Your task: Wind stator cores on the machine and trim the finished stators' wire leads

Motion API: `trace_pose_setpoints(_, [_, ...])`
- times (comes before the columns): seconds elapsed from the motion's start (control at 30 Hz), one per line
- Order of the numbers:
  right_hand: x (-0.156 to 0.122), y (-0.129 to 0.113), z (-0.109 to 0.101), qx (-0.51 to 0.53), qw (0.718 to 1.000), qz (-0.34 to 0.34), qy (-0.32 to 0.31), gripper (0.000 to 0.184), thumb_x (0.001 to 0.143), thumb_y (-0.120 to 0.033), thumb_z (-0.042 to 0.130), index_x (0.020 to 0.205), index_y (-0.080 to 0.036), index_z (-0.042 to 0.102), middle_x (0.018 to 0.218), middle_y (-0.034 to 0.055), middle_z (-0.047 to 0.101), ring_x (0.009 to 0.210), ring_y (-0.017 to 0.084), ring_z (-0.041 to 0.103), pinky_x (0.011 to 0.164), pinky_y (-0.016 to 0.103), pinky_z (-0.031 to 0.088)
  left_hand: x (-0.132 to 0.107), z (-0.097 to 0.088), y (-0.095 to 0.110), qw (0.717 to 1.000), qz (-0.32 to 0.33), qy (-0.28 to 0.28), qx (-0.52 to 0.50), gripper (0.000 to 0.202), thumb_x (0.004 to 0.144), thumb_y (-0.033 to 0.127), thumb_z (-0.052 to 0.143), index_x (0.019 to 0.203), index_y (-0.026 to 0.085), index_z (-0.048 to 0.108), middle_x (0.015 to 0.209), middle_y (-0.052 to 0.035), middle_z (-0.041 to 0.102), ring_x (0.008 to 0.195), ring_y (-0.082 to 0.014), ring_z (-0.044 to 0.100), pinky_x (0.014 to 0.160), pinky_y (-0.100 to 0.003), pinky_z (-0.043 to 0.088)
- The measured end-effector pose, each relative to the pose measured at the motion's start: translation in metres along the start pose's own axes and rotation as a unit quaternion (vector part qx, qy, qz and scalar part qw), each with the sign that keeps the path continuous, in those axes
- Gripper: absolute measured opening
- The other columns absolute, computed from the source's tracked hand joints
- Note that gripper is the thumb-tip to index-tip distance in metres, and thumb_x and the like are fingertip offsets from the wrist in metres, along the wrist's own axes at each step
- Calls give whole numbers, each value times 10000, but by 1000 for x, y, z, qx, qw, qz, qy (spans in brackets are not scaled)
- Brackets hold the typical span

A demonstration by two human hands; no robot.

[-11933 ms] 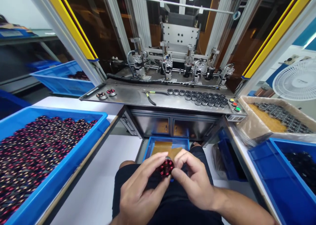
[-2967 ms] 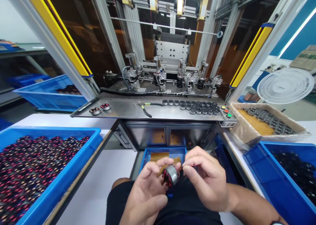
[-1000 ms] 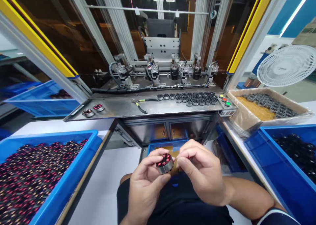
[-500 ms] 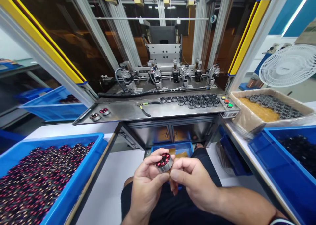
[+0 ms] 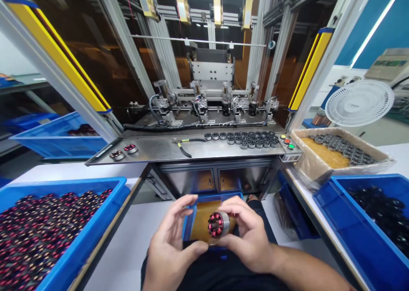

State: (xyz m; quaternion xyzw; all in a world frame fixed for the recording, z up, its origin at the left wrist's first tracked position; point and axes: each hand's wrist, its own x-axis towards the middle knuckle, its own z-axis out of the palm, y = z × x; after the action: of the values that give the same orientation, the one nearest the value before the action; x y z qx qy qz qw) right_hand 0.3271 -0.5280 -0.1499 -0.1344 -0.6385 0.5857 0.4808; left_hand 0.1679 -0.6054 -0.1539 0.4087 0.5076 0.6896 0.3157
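Between the thumb and fingers of my right hand (image 5: 251, 231) is a wound motor stator (image 5: 220, 224), a silver ring with red windings on its face, tilted toward the left. My left hand (image 5: 179, 240) is just left of it, thumb and fingers spread apart, holding nothing. Below the hands, over my lap, a blue bin (image 5: 188, 223) holds brown sheet material (image 5: 202, 210). On the metal ledge (image 5: 153, 148) ahead lie two wound stators, one with red windings (image 5: 130, 148) and one with copper-coloured windings (image 5: 116, 155).
Pliers (image 5: 187, 145) and several dark unwound stators (image 5: 255, 138) lie on the ledge, before a winding machine (image 5: 212, 71). At left a blue tray (image 5: 123, 186) holds many wound stators. At right stand a cardboard box (image 5: 315, 165), a blue bin (image 5: 332, 188) of black parts and a white fan (image 5: 359, 102).
The stator has passed from my left hand into my right and turned to face left. My left hand has let go and moved left, opening. The camera view has shifted slightly.
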Motion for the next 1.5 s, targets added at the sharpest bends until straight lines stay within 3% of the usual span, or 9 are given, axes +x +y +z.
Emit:
trace_pose_setpoints(0.1, [2, -6, -9, -202, 964, -172, -15, 476, 779, -157, 782, 1225, -215, 627, 1005, 90, 644, 902, 202, 619, 787, 339, 543, -6, -4, 5, 992, 20, -65, 103, 472, 662, 312, 873, 1114, 260, 748, 1142, -72, 722, 1088, -259, 654, 933, -273, 509])
trace_pose_setpoints(0.27, [3, -15, -12, -272, 933, -231, -48, 521, 817, -91, 662, 1306, -222, 541, 1009, 101, 641, 882, 215, 638, 754, 358, 557, -11, 3, 9, 984, 35, -116, 127, 419, 729, 251, 826, 1135, 307, 733, 1078, -37, 753, 991, -231, 694, 865, -261, 530])
trace_pose_setpoints(0.4, [1, -18, -17, -208, 956, -190, -79, 469, 816, -226, 693, 1270, -200, 579, 1019, 116, 623, 896, 237, 625, 758, 395, 549, -12, 6, 10, 985, 41, -103, 131, 422, 744, 200, 812, 1141, 315, 728, 1096, -32, 747, 1004, -220, 688, 864, -258, 536])
trace_pose_setpoints(0.57, [1, -21, -17, -172, 972, -151, -46, 70, 891, -247, 662, 935, -198, 686, 806, 43, 599, 715, 165, 574, 649, 317, 493, -12, 8, 9, 990, 33, -84, 112, 454, 744, 154, 805, 1155, 331, 725, 1127, -21, 741, 1021, -189, 682, 894, -219, 535])
trace_pose_setpoints(0.8, [-4, -21, -5, -107, 993, -41, 19, 132, 913, -238, 629, 794, -182, 641, 738, 18, 581, 700, 150, 544, 669, 303, 448, -12, 16, 12, 992, -70, -94, -49, 391, 735, 150, 809, 1101, 272, 748, 1129, -79, 753, 976, -242, 743, 843, -279, 606])
trace_pose_setpoints(1.07, [-2, -20, -28, -70, 996, 58, 21, 244, 927, -352, 623, 760, -175, 609, 764, 21, 550, 719, 146, 520, 658, 279, 428, -16, 10, 8, 976, 136, -79, 150, 498, 716, 68, 781, 1153, 295, 708, 1140, -49, 750, 1066, -229, 706, 930, -284, 575])
trace_pose_setpoints(1.2, [16, -38, -43, -124, 987, 47, -96, 394, 900, -542, 608, 793, -164, 647, 828, 53, 592, 773, 171, 559, 726, 314, 452, -13, 4, 14, 920, 260, -106, 273, 600, 705, 29, 769, 1251, 247, 648, 1129, -49, 763, 1030, -205, 725, 976, -272, 554])
trace_pose_setpoints(1.27, [24, -48, -41, -155, 971, 68, -171, 384, 859, -516, 678, 722, -161, 628, 803, 45, 607, 757, 159, 568, 735, 307, 457, -11, 4, 15, 894, 304, -125, 305, 604, 738, 9, 732, 1296, 204, 608, 1140, -60, 759, 1038, -173, 722, 993, -233, 534])
trace_pose_setpoints(1.5, [36, -61, -34, -128, 951, 101, -264, 260, 919, -329, 641, 730, -157, 594, 800, 40, 606, 773, 140, 572, 750, 285, 472, -12, -4, 23, 888, 302, -203, 281, 487, 780, 8, 707, 1231, 171, 620, 1163, -109, 738, 1065, -186, 710, 943, -247, 565])
